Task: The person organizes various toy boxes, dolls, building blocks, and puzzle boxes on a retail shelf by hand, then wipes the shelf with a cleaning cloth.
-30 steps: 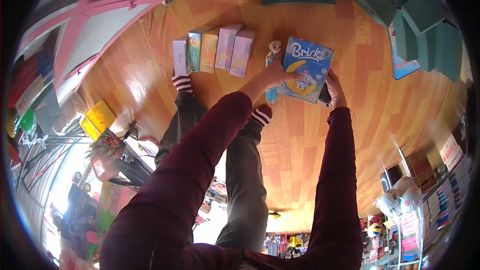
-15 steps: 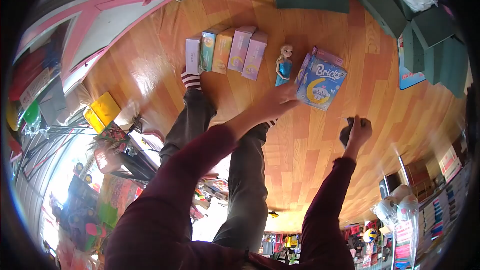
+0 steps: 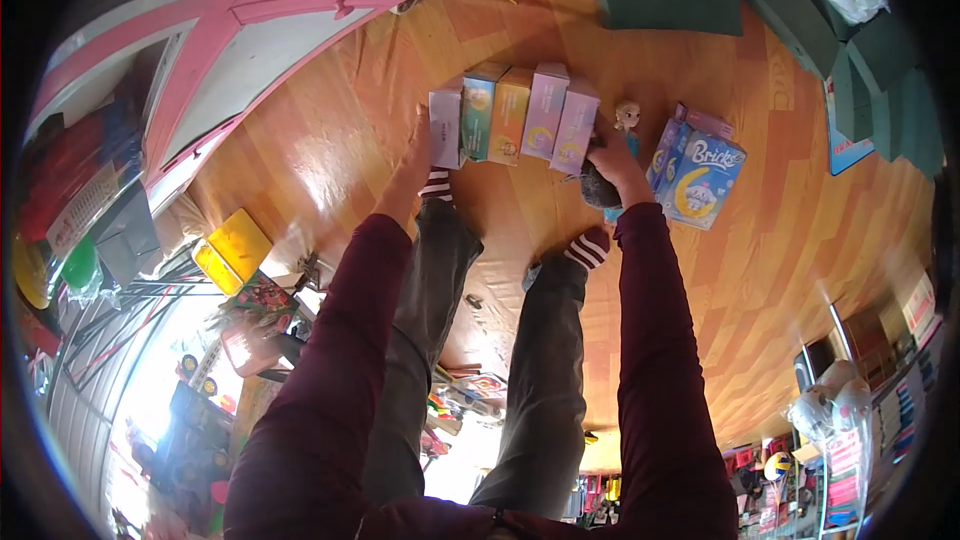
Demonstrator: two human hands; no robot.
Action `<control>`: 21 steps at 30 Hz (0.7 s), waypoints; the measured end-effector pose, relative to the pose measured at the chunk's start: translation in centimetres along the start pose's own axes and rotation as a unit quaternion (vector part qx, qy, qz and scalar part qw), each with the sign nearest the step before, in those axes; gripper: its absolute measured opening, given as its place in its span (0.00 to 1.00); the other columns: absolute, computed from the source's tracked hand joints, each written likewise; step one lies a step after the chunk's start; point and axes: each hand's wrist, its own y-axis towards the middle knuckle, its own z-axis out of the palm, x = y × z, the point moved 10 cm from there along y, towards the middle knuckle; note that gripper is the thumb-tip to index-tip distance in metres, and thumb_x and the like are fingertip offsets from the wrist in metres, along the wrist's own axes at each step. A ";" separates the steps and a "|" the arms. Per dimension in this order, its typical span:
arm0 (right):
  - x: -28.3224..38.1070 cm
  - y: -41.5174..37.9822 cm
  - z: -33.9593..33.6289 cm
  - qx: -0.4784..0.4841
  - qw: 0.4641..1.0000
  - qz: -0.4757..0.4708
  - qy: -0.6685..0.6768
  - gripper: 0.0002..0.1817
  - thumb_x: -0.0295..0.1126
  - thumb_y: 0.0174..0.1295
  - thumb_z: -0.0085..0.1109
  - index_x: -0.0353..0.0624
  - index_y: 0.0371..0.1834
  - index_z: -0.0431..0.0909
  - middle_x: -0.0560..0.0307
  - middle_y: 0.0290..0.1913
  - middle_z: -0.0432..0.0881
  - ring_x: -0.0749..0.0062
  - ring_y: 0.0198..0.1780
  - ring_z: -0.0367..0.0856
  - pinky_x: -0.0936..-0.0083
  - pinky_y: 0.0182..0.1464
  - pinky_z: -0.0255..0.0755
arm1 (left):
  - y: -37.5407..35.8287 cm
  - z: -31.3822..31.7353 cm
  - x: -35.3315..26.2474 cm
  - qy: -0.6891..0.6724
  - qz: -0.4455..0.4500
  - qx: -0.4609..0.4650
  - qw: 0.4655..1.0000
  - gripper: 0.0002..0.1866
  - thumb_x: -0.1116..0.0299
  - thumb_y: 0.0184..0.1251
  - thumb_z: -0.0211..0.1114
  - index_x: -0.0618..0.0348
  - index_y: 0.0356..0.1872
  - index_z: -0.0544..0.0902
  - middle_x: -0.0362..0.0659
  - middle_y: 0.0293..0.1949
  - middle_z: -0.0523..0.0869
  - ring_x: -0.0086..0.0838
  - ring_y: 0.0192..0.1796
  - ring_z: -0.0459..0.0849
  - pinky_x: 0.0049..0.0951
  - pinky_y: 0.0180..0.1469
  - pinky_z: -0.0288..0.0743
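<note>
A row of small cartons stands on the floor ahead: a pale lilac box (image 3: pixel 445 130), a green box (image 3: pixel 479 120), an orange box (image 3: pixel 510 118) and two pink-lilac boxes (image 3: pixel 574 130). My left hand (image 3: pixel 408 165) is stretched out along the outer side of the pale lilac box, fingers straight. At the row's other end, my right hand (image 3: pixel 618 165) grips a dark grey, soft-looking bundle (image 3: pixel 598 188) beside the last pink-lilac box. What the bundle is does not show clearly. A doll (image 3: pixel 627 118) in blue is partly hidden behind the right hand.
A blue Bricks box (image 3: pixel 706 180) lies with other boxes right of the doll. Dark green panels (image 3: pixel 672 2) lie at the back and right. A yellow container (image 3: pixel 232 252) stands at left, near a pink-framed door (image 3: pixel 290 0). My striped-sock feet are below the row.
My left hand has left the Bricks box and moved to the row's left end. My right hand has swung left with the dark bundle to the row's right end. The camera view has shifted.
</note>
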 end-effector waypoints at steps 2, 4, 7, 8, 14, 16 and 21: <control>-1.6 -0.5 0.5 -0.006 0.999 0.022 0.036 0.36 0.22 0.45 0.54 0.45 0.64 0.61 0.51 0.55 0.75 0.67 0.56 0.72 0.76 0.54 0.66 | 1.9 -0.1 4.2 -0.130 -0.057 0.050 0.989 0.35 0.38 0.65 0.40 0.61 0.56 0.70 0.43 0.49 0.76 0.26 0.49 0.75 0.25 0.52 0.67; -1.2 -2.0 0.6 -0.011 1.000 0.009 -0.001 0.35 0.22 0.45 0.55 0.45 0.63 0.62 0.51 0.53 0.76 0.66 0.55 0.73 0.74 0.53 0.67 | 0.4 -0.3 3.6 -0.041 -0.020 0.055 0.997 0.34 0.40 0.67 0.41 0.63 0.56 0.69 0.41 0.47 0.76 0.23 0.49 0.74 0.24 0.52 0.67; 2.6 -6.4 0.9 -0.009 0.999 0.041 -0.003 0.33 0.23 0.47 0.55 0.44 0.62 0.63 0.49 0.51 0.78 0.65 0.53 0.75 0.73 0.52 0.69 | -0.2 -2.9 6.3 -0.043 0.043 0.108 0.992 0.31 0.45 0.70 0.38 0.63 0.58 0.68 0.41 0.48 0.75 0.23 0.49 0.73 0.25 0.52 0.66; 3.6 -8.3 1.4 0.001 0.996 0.087 0.029 0.32 0.24 0.48 0.56 0.44 0.61 0.64 0.48 0.50 0.78 0.64 0.52 0.76 0.73 0.51 0.69 | -2.3 -3.3 5.2 -0.045 0.049 0.109 0.992 0.31 0.45 0.70 0.38 0.63 0.58 0.68 0.41 0.48 0.75 0.23 0.49 0.73 0.25 0.52 0.66; 14.5 -19.2 1.4 -0.011 0.999 -0.042 -0.011 0.27 0.26 0.47 0.58 0.43 0.55 0.71 0.45 0.48 0.78 0.61 0.48 0.78 0.67 0.49 0.70 | -18.0 -7.9 0.0 0.006 0.120 0.134 0.984 0.29 0.51 0.73 0.34 0.65 0.62 0.63 0.44 0.56 0.71 0.27 0.60 0.67 0.24 0.62 0.56; 17.3 -22.8 1.4 0.011 0.997 -0.042 -0.065 0.26 0.27 0.47 0.58 0.42 0.55 0.71 0.42 0.50 0.76 0.53 0.53 0.74 0.67 0.54 0.67 | -26.2 -8.0 -5.6 -0.025 0.129 0.127 0.983 0.29 0.50 0.72 0.33 0.64 0.63 0.62 0.45 0.57 0.71 0.27 0.61 0.65 0.26 0.63 0.55; 34.1 -32.2 1.5 0.054 0.984 -0.149 -0.086 0.26 0.26 0.48 0.57 0.40 0.55 0.69 0.44 0.48 0.77 0.53 0.52 0.75 0.68 0.52 0.69 | -39.7 -13.6 -13.0 -0.102 0.196 0.044 0.974 0.29 0.49 0.72 0.33 0.63 0.58 0.66 0.43 0.52 0.73 0.24 0.55 0.69 0.27 0.59 0.59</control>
